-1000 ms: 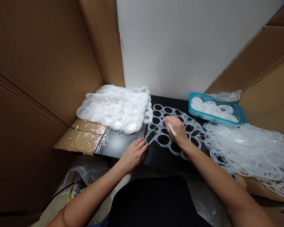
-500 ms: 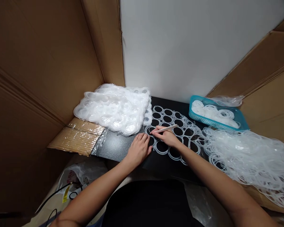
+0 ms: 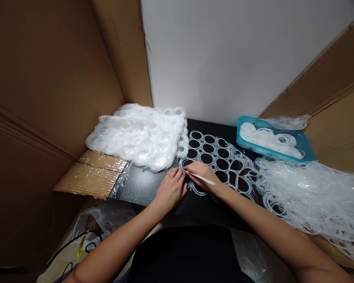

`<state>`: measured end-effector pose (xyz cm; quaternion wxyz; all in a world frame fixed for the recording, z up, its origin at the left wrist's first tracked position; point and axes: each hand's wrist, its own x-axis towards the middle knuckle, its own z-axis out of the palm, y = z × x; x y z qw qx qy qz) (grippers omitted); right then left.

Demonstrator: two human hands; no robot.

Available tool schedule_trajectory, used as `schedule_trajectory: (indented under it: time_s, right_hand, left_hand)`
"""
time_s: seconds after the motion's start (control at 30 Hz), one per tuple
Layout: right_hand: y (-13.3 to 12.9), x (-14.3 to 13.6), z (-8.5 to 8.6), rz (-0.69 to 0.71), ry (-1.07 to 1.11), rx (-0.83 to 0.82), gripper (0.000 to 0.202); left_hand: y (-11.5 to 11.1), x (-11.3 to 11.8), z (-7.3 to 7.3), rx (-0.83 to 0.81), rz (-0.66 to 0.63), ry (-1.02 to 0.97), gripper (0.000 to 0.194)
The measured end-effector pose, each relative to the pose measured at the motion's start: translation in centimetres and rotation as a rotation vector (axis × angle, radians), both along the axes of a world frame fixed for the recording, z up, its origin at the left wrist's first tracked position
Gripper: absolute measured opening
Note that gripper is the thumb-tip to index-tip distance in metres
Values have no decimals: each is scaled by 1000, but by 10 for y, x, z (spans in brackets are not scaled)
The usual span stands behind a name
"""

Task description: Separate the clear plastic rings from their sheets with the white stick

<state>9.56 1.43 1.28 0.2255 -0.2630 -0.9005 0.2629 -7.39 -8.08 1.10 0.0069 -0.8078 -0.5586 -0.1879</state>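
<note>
A sheet of joined translucent rings (image 3: 208, 148) lies flat on the black table (image 3: 211, 126). My right hand (image 3: 201, 175) is closed on a thin white stick-like tool (image 3: 205, 180), whose tip is at the sheet's left edge. Beside that tip, my left hand (image 3: 172, 187) rests palm down with its fingers spread a little, pressing on the table and the edge of the rings. A thick stack of similar white ring sheets (image 3: 138, 135) sits to the left. Whether a ring is under my left fingertips is hidden.
A teal basket (image 3: 253, 148) with loose white rings stands at the back right. In front of it lies a large tangled heap of translucent ring sheets (image 3: 309, 192). Cardboard (image 3: 88, 175) covers the table's left end. Cardboard panels and a pale wall (image 3: 224, 59) enclose the table.
My right hand has turned the white tool so its rear end points down and to the right, its tip now nearer my left fingers. The view has shifted slightly.
</note>
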Motion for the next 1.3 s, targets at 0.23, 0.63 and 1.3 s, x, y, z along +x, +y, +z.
schedule_trajectory:
  time_s: [0.23, 0.63, 1.3]
  right_hand:
    - [29, 14, 16, -319, 108, 110, 23]
    - [71, 11, 26, -311, 78, -223, 27]
    - [46, 6, 9, -245, 109, -380, 18]
  left_hand:
    - [-1, -1, -3, -8, -5, -19, 36]
    - [32, 5, 16, 26, 13, -66, 41]
    - [51, 10, -2, -11, -12, -10, 40]
